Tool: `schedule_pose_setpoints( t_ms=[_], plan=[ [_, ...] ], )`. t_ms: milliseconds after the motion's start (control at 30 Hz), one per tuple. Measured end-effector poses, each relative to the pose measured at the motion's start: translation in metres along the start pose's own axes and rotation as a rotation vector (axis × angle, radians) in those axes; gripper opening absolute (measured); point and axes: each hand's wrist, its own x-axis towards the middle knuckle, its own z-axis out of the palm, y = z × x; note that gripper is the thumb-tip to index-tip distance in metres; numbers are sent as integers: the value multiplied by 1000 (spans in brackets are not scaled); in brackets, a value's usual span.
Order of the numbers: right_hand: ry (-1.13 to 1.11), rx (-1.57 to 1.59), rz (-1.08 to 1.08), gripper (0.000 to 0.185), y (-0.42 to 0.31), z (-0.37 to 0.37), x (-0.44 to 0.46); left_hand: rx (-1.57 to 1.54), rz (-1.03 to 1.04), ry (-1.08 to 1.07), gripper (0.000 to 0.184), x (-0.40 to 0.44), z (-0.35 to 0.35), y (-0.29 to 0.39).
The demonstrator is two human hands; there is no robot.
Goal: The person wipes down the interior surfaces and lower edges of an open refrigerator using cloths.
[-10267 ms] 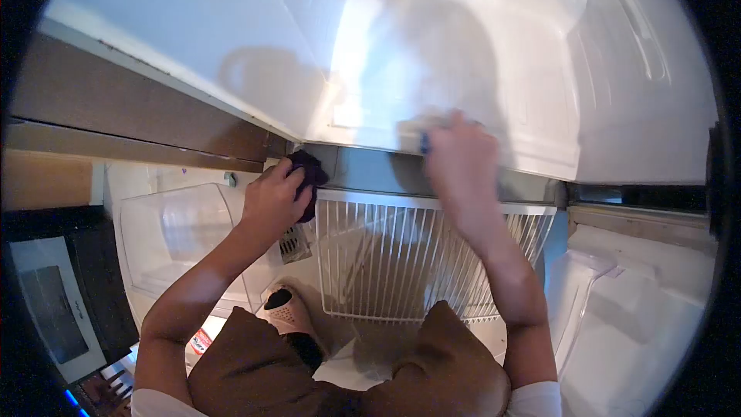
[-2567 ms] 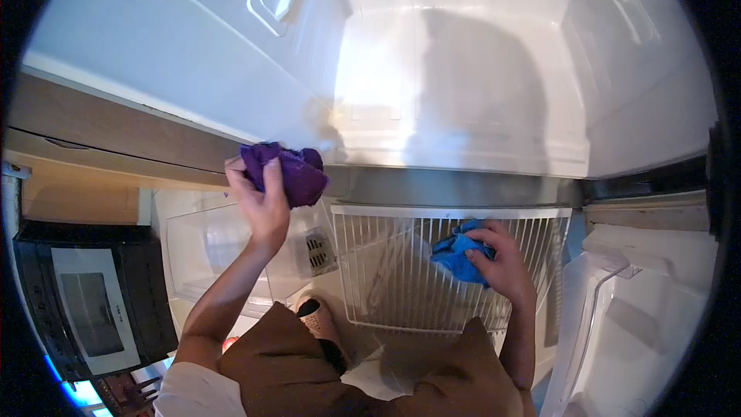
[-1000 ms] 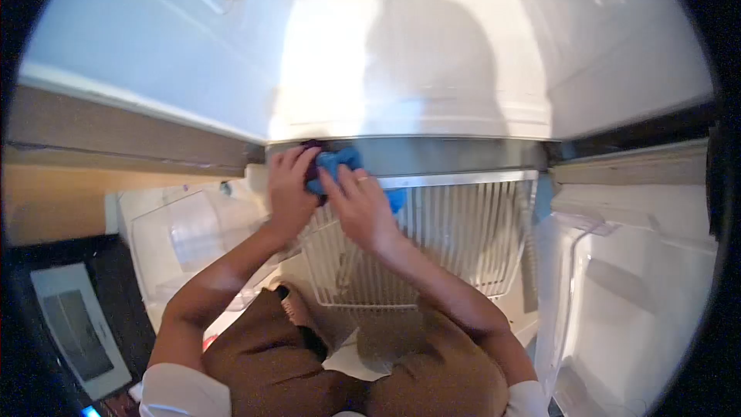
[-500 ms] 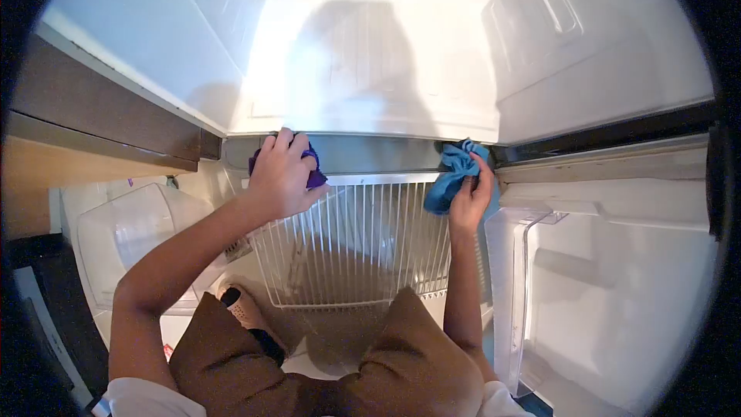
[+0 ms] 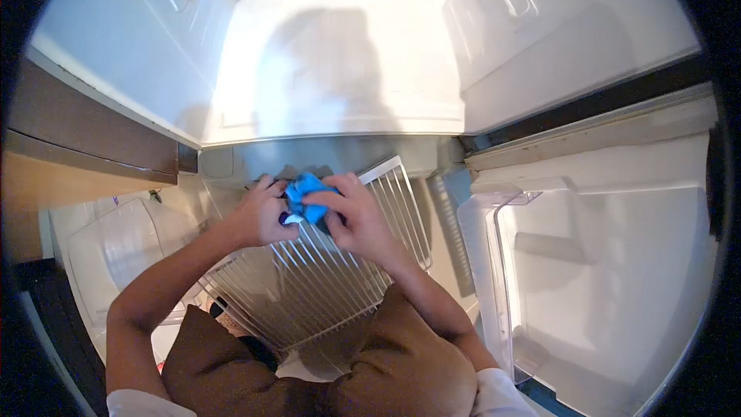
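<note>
A white wire shelf (image 5: 324, 282) hangs tilted in front of my knees, its right top corner raised. My left hand (image 5: 261, 215) is closed at the shelf's upper edge on a purple cloth (image 5: 285, 218), of which only a small dark bit shows. Right beside it, my right hand (image 5: 361, 220) pinches a crumpled blue cloth (image 5: 309, 194) against the same edge. The two cloths meet between my hands, and my fingers partly hide the rim underneath.
Ahead lies the bright white fridge interior (image 5: 417, 85). The fridge door (image 5: 617, 262) stands open at the right, with a clear door bin (image 5: 494, 262). Clear plastic bins (image 5: 127, 243) sit on the floor at the left, below a wooden cabinet (image 5: 85, 123).
My right hand has moved left with the blue cloth, from the shelf's right end to beside my left hand. The shelf has turned, its right end now higher.
</note>
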Motion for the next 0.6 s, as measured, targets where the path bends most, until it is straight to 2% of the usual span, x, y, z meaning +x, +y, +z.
schedule_pose_setpoints(
  t_ms=[33,67,133,167,233,267,300,367,433,467,533,600],
  plan=[
    [-23,-26,-39,37,-8,-7,-5,2,7,1,33,-2,-2,2],
    [-21,-30,-38,37,-12,-17,-13,-140,-101,-105,32,-5,-8,6],
    [229,-98,23,42,-16,-35,-26,-371,-280,-243,30,-11,-26,26],
    [225,-101,25,42,-14,-35,-25,-376,-279,-242,30,-13,-28,28],
    [109,-475,-27,42,4,-30,-25,-290,-94,-233,27,-18,-29,31],
    [131,-513,-118,46,23,-24,-27,-320,-126,-238,24,-20,-31,35],
    [134,-506,-110,46,34,-22,-35,-319,-129,-248,24,-23,-29,36],
    [395,-560,264,43,48,-32,-44,-447,-159,-170,24,-26,-28,36],
    [628,-188,343,38,71,-41,-72,-533,-195,-210,25,-29,-33,43],
    [635,-188,335,38,65,-38,-78,-617,-229,-246,25,-29,-38,46],
    [879,8,501,32,51,-28,-92,-660,-265,-243,26,-28,-56,57],
    [810,-75,416,33,27,-23,-95,-728,-346,-199,24,-32,-70,63]
  ],
)
